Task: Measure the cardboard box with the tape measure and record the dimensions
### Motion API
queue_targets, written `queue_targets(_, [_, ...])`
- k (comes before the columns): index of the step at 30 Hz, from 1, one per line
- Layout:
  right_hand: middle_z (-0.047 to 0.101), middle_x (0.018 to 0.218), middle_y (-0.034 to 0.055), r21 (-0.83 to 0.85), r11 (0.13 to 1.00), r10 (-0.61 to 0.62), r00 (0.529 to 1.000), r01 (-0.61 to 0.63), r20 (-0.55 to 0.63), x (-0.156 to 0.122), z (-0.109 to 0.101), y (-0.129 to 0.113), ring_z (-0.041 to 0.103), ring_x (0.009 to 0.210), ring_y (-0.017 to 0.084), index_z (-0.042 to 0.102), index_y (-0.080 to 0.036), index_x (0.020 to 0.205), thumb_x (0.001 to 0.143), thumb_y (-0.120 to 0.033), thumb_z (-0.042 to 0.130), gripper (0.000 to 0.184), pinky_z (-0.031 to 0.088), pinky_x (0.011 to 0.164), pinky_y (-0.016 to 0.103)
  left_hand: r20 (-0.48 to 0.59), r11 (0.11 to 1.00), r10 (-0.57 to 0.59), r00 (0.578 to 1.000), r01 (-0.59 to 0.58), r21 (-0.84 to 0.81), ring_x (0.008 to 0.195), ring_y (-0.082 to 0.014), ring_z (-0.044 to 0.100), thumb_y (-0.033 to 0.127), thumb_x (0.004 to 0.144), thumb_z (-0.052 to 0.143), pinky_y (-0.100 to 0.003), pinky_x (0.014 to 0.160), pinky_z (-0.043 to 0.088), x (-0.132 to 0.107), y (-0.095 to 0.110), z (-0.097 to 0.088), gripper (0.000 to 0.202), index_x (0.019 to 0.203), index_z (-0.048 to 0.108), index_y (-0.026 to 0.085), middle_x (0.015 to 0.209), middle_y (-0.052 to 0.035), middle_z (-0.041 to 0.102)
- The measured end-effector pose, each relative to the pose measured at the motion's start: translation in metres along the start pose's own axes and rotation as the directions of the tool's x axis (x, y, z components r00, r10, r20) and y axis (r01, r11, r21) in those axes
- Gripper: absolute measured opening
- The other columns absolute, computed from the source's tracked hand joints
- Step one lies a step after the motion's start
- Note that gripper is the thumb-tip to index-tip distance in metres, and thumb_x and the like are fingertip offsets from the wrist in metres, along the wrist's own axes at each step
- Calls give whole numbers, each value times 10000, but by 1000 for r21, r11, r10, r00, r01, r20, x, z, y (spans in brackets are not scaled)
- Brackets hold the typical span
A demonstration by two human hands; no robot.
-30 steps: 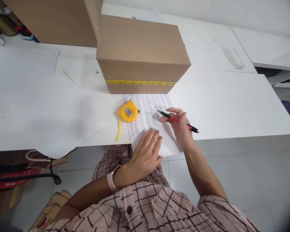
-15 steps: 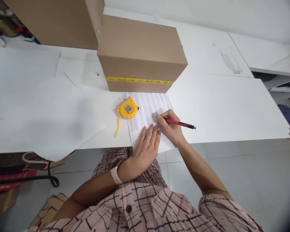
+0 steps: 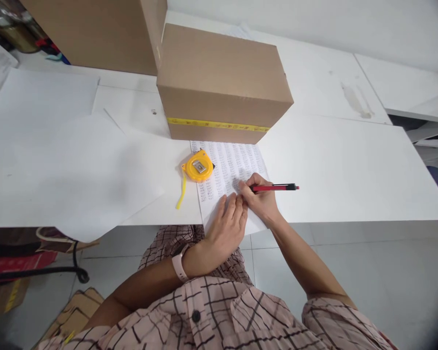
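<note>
A sheet of paper (image 3: 219, 160) covered in columns of small writing lies at the table's front edge, its far end against or under a cardboard box. My right hand (image 3: 261, 199) grips a red and black pen (image 3: 273, 187), its tip down at the lower part of the sheet. Flat on the bottom of the paper rests my left hand (image 3: 228, 223), fingers stretched out and close to the right hand. A yellow tape measure (image 3: 199, 166) with a wrist strap sits on the sheet's left edge, touched by neither hand.
The cardboard box (image 3: 222, 68) with yellow tape stands behind the sheet. A larger carton (image 3: 95, 34) is at the back left. Blank white sheets (image 3: 58, 160) cover the left of the white table (image 3: 336, 170), one hanging over the front edge. Bottles (image 3: 16, 31) stand far left.
The pen has swung to lie more level, its rear end pointing right. My left hand stays flat on the paper. The whole view has shifted slightly.
</note>
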State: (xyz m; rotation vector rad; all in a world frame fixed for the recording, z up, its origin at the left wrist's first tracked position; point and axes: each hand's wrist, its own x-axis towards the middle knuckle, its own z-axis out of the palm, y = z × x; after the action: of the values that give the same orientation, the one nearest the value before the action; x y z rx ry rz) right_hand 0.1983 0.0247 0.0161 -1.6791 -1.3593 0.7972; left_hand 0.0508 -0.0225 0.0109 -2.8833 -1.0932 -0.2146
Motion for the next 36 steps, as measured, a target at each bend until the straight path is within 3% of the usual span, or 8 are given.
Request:
queue_targets(8, [450, 549, -44, -41, 999, -12, 1000, 12, 23, 0, 0, 0, 390, 543, 117, 412, -234, 619, 856, -364, 655, 363, 345, 531, 286, 32, 998, -8, 999, 9, -61, 1418, -348, 491, 155, 964, 477, -524, 1198, 401, 0, -1, 0, 521, 1458, 530, 0, 1487, -240, 553])
queue_targets(14, [440, 560, -50, -15, 1000, -8, 1000, 8, 16, 0, 0, 1, 384, 545, 112, 417, -232, 628, 863, -341, 649, 348, 339, 533, 282, -10, 999, -5, 1000, 4, -33, 1389, -357, 522, 169, 975, 463, -526, 1178, 428, 0, -1, 1, 502, 1438, 552, -4, 1460, -234, 581])
queue_targets(19, [412, 572, -54, 29, 1000, 4, 1000, -4, -5, 1, 1, 2, 379, 557, 114, 401, -234, 624, 857, -321, 647, 350, 344, 544, 283, 63, 998, 14, 998, -10, -69, 1425, -358, 483, 210, 968, 501, -540, 1196, 403, 1, -3, -4, 551, 1475, 505, -5, 1502, -248, 534])
queue_targets(30, [422, 579, -53, 45, 999, 6, 1000, -7, 15, 1, 1, 5, 371, 561, 110, 412, -230, 630, 853, -306, 652, 336, 333, 544, 281, 44, 998, 2, 999, 0, -57, 1419, -360, 494, 200, 971, 498, -536, 1191, 417, 1, -3, -2, 538, 1467, 513, -6, 1485, -242, 554])
queue_targets(36, [394, 573, -59, 54, 999, 7, 999, -5, -39, 1, 2, 6, 355, 560, 111, 398, -233, 626, 847, -271, 642, 331, 316, 545, 284, 110, 996, 15, 994, -5, -85, 1455, -349, 455, 202, 975, 516, -542, 1212, 386, 1, -5, -8, 549, 1489, 485, 12, 1539, -245, 493])
